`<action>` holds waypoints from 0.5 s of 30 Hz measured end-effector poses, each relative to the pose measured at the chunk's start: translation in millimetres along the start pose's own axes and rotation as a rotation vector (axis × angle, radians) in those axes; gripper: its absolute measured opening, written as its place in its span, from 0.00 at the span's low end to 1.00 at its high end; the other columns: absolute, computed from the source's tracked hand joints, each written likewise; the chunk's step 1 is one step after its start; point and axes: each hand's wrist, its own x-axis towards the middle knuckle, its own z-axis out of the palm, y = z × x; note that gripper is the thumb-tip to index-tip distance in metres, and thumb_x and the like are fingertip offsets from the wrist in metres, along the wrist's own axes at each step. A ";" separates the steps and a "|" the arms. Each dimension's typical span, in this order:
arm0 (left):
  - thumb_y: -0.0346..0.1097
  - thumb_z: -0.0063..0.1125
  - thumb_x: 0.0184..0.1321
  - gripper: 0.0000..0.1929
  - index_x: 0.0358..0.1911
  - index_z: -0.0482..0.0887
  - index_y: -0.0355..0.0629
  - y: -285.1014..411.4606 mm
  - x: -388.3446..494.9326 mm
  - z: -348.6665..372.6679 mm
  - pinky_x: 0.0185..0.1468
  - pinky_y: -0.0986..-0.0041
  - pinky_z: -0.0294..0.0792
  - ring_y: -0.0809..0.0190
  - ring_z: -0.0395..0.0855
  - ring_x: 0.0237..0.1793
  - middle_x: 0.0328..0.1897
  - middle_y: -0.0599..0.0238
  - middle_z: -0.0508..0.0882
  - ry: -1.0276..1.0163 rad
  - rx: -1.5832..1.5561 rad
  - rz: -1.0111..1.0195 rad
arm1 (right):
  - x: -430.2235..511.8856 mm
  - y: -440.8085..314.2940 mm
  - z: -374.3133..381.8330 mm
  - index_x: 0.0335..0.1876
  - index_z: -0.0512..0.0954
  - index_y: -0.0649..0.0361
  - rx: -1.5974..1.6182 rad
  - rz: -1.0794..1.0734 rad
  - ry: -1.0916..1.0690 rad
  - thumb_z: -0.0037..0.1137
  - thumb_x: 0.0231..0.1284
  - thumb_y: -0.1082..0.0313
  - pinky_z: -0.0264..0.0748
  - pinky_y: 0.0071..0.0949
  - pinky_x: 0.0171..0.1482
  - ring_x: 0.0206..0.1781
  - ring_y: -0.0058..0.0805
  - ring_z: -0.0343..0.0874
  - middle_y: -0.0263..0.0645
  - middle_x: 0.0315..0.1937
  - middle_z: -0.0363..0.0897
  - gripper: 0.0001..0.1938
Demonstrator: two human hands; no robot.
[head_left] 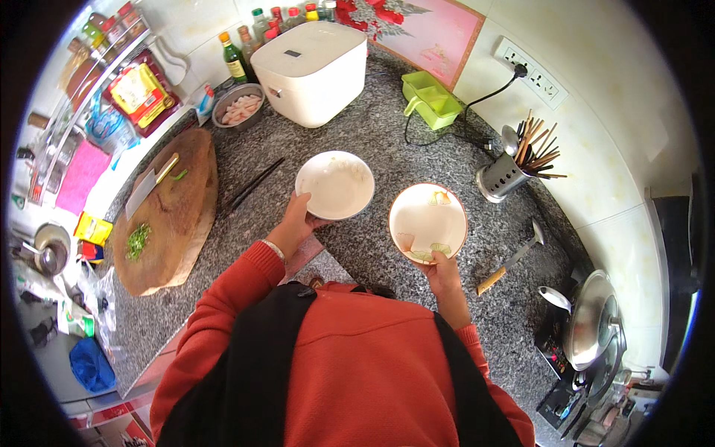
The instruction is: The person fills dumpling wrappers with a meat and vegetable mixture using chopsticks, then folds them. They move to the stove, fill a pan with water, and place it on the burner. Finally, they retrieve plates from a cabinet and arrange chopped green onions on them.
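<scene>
My left hand (298,228) grips the near left rim of a white bowl (335,184), its thumb over the edge. To its right, my right hand (444,279) holds a second bowl (427,220), white inside with a brown rim and leaf patterns. The two bowls are apart, above the speckled stone countertop. A pair of dark chopsticks (254,187) lies left of the left bowl. Farther left, a wooden chopping board (187,223) bears a cleaver (146,187) and chopped greens (138,241).
A white rice cooker (313,72) stands at the back beside a metal bowl of pale meat pieces (241,109). Right of it are a green divided caddy (431,100) and a metal chopstick holder (500,176). A wooden-handled utensil (505,265) and a lidded pan (592,318) lie at right.
</scene>
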 end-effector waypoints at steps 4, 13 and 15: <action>0.35 0.42 0.66 0.27 0.68 0.54 0.49 3.8 33.3 11.7 0.57 0.42 0.72 0.43 0.71 0.62 0.68 0.51 0.65 -0.050 -0.014 -0.057 | 1.3 4.3 1.2 0.65 0.58 0.71 0.040 -0.035 0.062 0.37 0.58 0.80 0.84 0.42 0.50 0.53 0.47 0.79 0.53 0.56 0.70 0.25; 0.34 0.40 0.66 0.26 0.69 0.53 0.52 6.3 75.6 25.1 0.56 0.37 0.70 0.41 0.67 0.65 0.68 0.51 0.63 -0.024 -0.025 -0.149 | 13.5 5.4 9.3 0.64 0.59 0.70 0.011 -0.053 0.158 0.38 0.58 0.81 0.85 0.42 0.49 0.51 0.46 0.79 0.52 0.55 0.70 0.24; 0.35 0.40 0.67 0.26 0.69 0.53 0.52 4.6 79.7 25.1 0.56 0.38 0.70 0.41 0.67 0.65 0.68 0.51 0.63 -0.062 -0.043 -0.131 | 15.3 6.6 11.3 0.64 0.59 0.70 -0.015 -0.078 0.178 0.37 0.58 0.81 0.85 0.42 0.48 0.52 0.46 0.79 0.52 0.55 0.70 0.25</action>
